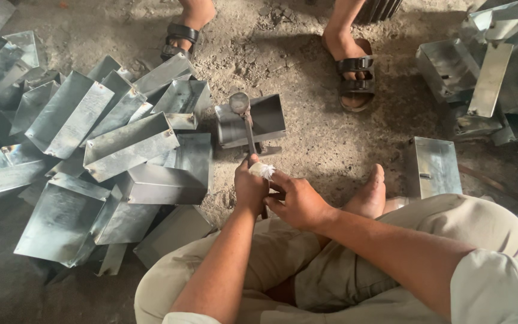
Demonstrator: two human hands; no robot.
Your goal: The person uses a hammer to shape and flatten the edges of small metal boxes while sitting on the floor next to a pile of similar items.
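Left hand (250,187) grips a hammer (244,123) at its white-wrapped handle; right hand (298,201) closes around the lower handle. Hammer head rests on an open metal box (253,120) at centre frame; a glancing blow could tip it toward nearby sandalled feet (355,75).

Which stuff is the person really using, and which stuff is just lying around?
In use:
left hand and right hand on the hammer
white rag on its handle
open metal box under the hammer head

Lying about:
box pile on the left
box heap on the right
single box
another person's sandals
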